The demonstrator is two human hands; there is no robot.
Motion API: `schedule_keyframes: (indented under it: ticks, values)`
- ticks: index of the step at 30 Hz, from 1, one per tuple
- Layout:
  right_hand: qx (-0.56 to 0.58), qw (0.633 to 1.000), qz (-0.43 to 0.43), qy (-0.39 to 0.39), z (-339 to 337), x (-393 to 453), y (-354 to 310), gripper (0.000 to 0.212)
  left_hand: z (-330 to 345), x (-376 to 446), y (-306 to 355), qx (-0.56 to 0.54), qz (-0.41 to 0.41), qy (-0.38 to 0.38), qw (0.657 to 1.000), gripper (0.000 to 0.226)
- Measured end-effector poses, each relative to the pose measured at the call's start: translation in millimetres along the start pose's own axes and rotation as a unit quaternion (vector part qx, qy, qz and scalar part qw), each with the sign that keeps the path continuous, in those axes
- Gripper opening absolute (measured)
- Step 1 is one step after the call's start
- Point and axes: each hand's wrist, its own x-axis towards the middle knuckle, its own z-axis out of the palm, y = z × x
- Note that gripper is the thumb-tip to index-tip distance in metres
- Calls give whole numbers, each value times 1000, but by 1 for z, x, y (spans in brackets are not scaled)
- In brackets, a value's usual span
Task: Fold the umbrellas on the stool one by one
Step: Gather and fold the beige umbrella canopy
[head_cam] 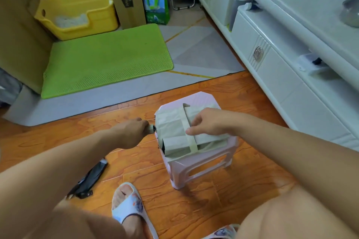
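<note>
Left hand (pixel 134 132) grips handle | right hand (pixel 206 122) pinches strap (pixel 186 132) | I judge: umbrella (pixel 174 128) on stool (pixel 202 163), long axis between grips; right nearer.

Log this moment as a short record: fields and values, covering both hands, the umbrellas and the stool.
left hand: grips the handle end of the pale green umbrella, off the stool's left edge
right hand: fingers pinch the umbrella's strap
pale green umbrella: lies across the stool top, canopy gathered in flat folds, strap across it
stool: pink plastic, on the wooden floor
black umbrella: folded, on the floor left of the stool
</note>
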Motion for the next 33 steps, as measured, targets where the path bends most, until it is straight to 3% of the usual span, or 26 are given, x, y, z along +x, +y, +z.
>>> schedule_keyframes:
  ticks: [3,6,8,10,17,21,25,28,31,33]
  values:
    - [131,991,3,36,18,19,-17,44,6,3,-7,-27,14,21,999,18]
    - [240,965,-38,97,12,24,-22,19,0,2,-5,-44,37,30,998,11]
    - [244,955,-60,156,-3,24,-20,9,-2,0,-2,-43,54,40,997,17]
    - [210,956,-61,197,-17,26,-12,14,2,-3,-1,-39,70,54,995,28]
    - [236,953,-83,170,-30,37,16,14,12,-1,-2,-57,86,96,990,45]
    - [271,945,-89,163,-28,39,17,21,24,0,0,-29,86,64,994,49]
    - [306,936,-105,139,-33,38,21,24,24,-3,5,-54,91,-42,993,25]
    - [322,931,-126,116,-36,33,21,26,18,-3,-2,-131,87,-103,982,25]
    - [330,928,-138,102,-37,29,18,28,12,-3,-10,-110,99,-116,982,14]
    - [328,930,-141,92,-38,27,17,27,8,-3,-11,-91,124,-82,985,8]
